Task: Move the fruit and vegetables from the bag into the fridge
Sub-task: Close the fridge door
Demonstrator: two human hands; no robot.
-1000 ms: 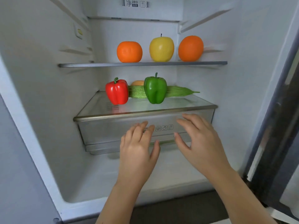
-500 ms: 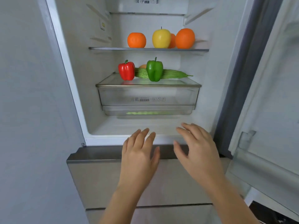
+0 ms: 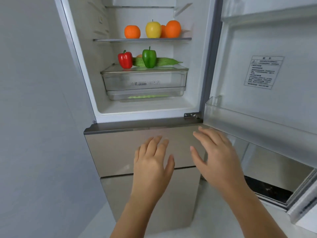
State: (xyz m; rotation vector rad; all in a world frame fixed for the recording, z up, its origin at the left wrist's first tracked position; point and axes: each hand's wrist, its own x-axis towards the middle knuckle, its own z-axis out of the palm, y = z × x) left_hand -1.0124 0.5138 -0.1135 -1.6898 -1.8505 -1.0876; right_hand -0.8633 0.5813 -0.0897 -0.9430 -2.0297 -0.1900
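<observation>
The fridge (image 3: 106,110) stands open. On its upper shelf (image 3: 142,39) sit an orange (image 3: 132,31), a yellow apple (image 3: 153,29) and two more oranges (image 3: 173,29). Below, on the clear crisper drawer's lid (image 3: 144,70), stand a red pepper (image 3: 125,59) and a green pepper (image 3: 149,57), with a long green gourd (image 3: 168,61) lying behind them. My left hand (image 3: 152,162) and my right hand (image 3: 216,155) hover empty with spread fingers in front of the beige lower drawer (image 3: 116,152). No bag is in view.
The open fridge door (image 3: 267,66) swings out on the right, with a clear door bin (image 3: 248,121) just above my right hand. A grey wall (image 3: 34,117) flanks the fridge on the left. A second drawer front (image 3: 120,194) lies below the first.
Both hands have pulled back from the crisper drawer front, out of the fridge, and now hover before the lower drawer. The view has backed away, showing the door.
</observation>
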